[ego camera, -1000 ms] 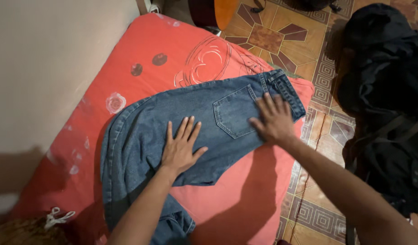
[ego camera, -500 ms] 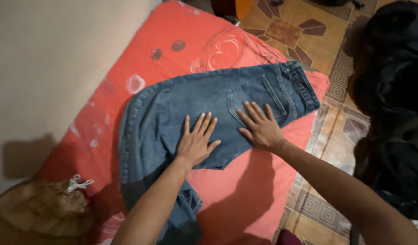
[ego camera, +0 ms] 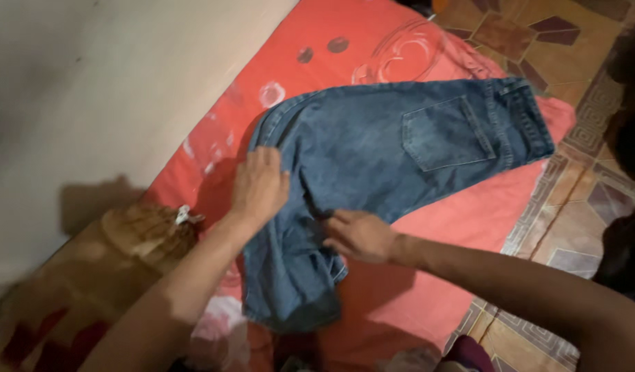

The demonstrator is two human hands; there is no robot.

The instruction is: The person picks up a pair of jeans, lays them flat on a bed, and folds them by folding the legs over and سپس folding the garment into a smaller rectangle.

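A pair of blue jeans lies folded lengthwise on a red mattress, back pocket up and waistband toward the far right. My left hand curls over the outer seam at the bend of the legs. My right hand pinches the denim at the inner edge, just below the seat. The lower legs lie bunched between my forearms, toward me.
A pale wall runs along the mattress's left side. Patterned brown floor tiles lie to the right. A brownish bundle with a white cord sits at the near left. Dark clothing is at the right edge.
Both hands left their flat press on the seat and pocket and came toward me and left. They now grasp the jeans at the bend of the legs. The view shifted down-left.
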